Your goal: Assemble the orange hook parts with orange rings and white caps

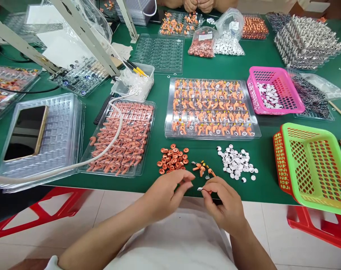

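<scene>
The bags at the far end carry white labels, but their print is too small to read; no other writing shows.

At the near edge of the green surface, the right hand has its grip pinched on a small silvery metal piece. The piece lies roughly level, its long axis running left to right, the free end pointing toward the left hand. The left hand's thumb and forefinger are drawn nearly together just beside that end; whether they hold anything, I cannot tell.

Just beyond the fingertips lie a few orange parts, between a heap of copper-coloured rings and a scatter of white discs. Behind these sits a clear tray of orange parts in rows.
</scene>
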The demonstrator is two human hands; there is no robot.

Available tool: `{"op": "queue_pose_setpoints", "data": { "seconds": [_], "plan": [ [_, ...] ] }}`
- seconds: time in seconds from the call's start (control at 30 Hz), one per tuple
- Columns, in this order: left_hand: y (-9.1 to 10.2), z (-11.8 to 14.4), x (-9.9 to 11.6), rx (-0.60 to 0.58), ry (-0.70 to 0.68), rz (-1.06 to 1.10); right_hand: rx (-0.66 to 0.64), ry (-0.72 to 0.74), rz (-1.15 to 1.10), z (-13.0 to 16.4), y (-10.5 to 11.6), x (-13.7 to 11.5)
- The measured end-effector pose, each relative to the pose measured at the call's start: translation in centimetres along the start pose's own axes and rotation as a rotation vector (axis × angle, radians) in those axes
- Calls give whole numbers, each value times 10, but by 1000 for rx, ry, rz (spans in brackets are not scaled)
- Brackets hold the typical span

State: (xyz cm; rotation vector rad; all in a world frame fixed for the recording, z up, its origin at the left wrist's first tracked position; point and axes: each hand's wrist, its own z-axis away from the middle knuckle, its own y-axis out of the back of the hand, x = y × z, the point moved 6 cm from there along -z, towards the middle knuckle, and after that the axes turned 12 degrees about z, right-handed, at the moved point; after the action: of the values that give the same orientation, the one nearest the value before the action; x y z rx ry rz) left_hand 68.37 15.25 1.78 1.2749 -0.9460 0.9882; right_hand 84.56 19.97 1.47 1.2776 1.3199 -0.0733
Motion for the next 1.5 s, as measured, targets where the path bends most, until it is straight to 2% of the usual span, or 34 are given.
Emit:
{"op": "queue_pose_setpoints", "data": {
  "seconds": [0.1,0.2,0.33,0.47,0.7,0.83,0.97,1.07,1.17,1.3,1.5],
  "plan": [
    [17,-20,3,123,-131,-290,-1,-46,-51,1,5,4],
    [25,-45,-2,169,-156,-528,-5,-66,-82,0,5,5],
    [22,-69,-13,111,-44,-699,7,-69,-97,1,2,5],
    [18,-77,-18,47,14,-751,6,-77,-124,3,2,6],
    [25,-82,-20,81,-13,-729,49,-98,-195,1,6,7],
    [24,-71,-4,91,-20,-623,126,-169,-171,1,14,13],
    [7,-52,17,23,-83,-363,158,-181,-168,-6,20,10],
    [-5,-40,26,4,-192,-206,89,-186,-154,-15,20,7],
    [-10,-32,24,19,-238,-116,-33,-199,-138,-23,18,6],
    [-11,-28,20,12,-263,-90,-138,-215,-124,-28,18,6],
    [-10,-25,19,-61,-327,-52,-250,-235,-107,-31,17,5]
  ]
}}
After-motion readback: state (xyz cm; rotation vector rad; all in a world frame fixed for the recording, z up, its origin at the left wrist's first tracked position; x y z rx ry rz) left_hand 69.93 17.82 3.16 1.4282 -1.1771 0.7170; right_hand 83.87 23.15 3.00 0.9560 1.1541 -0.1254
